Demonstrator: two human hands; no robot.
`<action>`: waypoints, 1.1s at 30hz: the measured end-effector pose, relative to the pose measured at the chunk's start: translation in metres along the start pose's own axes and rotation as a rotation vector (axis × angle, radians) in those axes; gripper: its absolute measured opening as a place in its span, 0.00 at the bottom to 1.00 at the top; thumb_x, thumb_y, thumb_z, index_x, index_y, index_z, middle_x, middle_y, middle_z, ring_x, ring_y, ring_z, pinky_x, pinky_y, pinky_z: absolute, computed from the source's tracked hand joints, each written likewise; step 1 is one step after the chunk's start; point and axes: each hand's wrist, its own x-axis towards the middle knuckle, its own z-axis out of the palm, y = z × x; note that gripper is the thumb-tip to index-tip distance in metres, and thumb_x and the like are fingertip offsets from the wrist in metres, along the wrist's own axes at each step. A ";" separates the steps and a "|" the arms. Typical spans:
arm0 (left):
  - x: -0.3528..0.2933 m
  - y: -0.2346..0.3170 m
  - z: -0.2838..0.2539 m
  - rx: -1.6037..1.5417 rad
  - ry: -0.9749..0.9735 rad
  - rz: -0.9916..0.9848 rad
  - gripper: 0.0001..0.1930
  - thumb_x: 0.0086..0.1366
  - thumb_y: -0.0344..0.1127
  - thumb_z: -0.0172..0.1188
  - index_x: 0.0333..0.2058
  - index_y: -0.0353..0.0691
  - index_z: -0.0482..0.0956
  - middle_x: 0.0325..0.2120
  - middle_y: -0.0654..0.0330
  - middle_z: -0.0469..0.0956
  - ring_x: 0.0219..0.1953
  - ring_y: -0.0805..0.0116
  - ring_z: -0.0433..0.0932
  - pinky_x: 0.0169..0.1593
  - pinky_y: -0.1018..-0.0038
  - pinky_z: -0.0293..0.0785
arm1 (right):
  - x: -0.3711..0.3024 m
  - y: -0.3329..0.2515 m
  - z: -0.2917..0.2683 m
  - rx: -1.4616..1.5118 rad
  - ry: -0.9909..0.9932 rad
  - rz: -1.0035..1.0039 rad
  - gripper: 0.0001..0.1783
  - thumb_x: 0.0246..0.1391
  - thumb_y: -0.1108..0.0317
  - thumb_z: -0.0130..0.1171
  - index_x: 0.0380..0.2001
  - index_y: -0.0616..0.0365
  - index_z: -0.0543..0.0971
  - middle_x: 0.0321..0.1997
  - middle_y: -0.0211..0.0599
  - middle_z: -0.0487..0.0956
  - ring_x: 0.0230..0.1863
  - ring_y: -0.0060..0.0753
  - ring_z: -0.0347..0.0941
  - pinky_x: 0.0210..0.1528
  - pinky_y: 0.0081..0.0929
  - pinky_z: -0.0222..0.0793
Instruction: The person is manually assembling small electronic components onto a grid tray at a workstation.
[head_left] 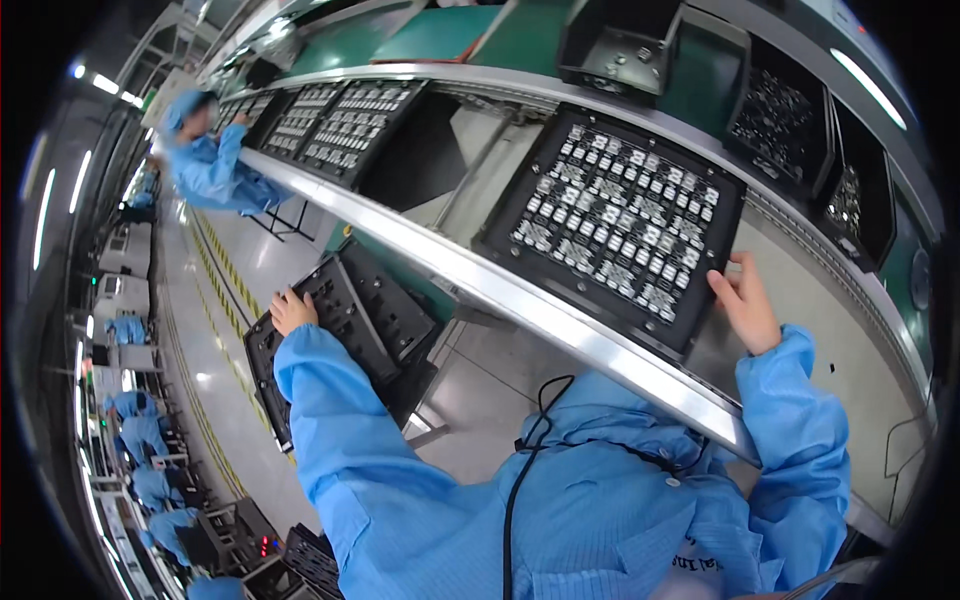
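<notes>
A black tray [600, 295] filled with rows of small silver parts lies on the conveyor line in front of me. My right hand [748, 308] is at its right edge, thumb against the rim and fingers apart and slightly bent. To the left, below the rail, my left hand [293, 312] is closed over the edge of another black tray [345, 310], which has dark recesses and few or no parts visible. That tray sits tilted beside a second dark panel [385, 295]; the undersides of my left fingers are hidden.
A metal rail [430, 250] runs along the line's near side. Further left stand more filled trays [355, 130], near a co-worker in blue [210, 160]. Black bins [785, 115] of small parts line the far side. A black cable [540, 400] hangs down my front.
</notes>
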 end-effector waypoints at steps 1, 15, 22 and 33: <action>-0.009 -0.005 -0.013 -0.008 0.009 -0.034 0.25 0.59 0.49 0.57 0.55 0.53 0.69 0.58 0.60 0.62 0.59 0.55 0.60 0.57 0.59 0.61 | -0.002 -0.002 -0.003 0.073 -0.039 0.008 0.21 0.61 0.63 0.52 0.51 0.59 0.59 0.28 0.31 0.75 0.27 0.19 0.68 0.28 0.17 0.63; -0.080 -0.021 -0.083 -0.136 -0.236 0.170 0.17 0.63 0.51 0.51 0.41 0.46 0.78 0.41 0.55 0.75 0.47 0.52 0.72 0.50 0.59 0.68 | -0.035 0.006 -0.075 0.315 -0.583 -0.209 0.35 0.61 0.64 0.49 0.67 0.55 0.48 0.57 0.42 0.69 0.51 0.31 0.70 0.55 0.29 0.62; -0.100 -0.010 -0.226 -0.143 0.370 0.281 0.13 0.61 0.42 0.56 0.40 0.41 0.75 0.37 0.56 0.74 0.46 0.54 0.70 0.51 0.61 0.62 | -0.036 -0.016 -0.089 0.195 -0.474 -0.289 0.34 0.60 0.66 0.50 0.66 0.54 0.51 0.55 0.41 0.70 0.49 0.30 0.71 0.54 0.28 0.62; -0.217 0.090 -0.451 -0.707 0.926 0.443 0.14 0.64 0.33 0.48 0.46 0.33 0.71 0.45 0.47 0.69 0.51 0.48 0.63 0.57 0.57 0.56 | -0.132 -0.107 -0.097 -0.358 -0.340 -1.014 0.47 0.51 0.44 0.56 0.63 0.67 0.54 0.63 0.52 0.62 0.67 0.50 0.53 0.67 0.42 0.45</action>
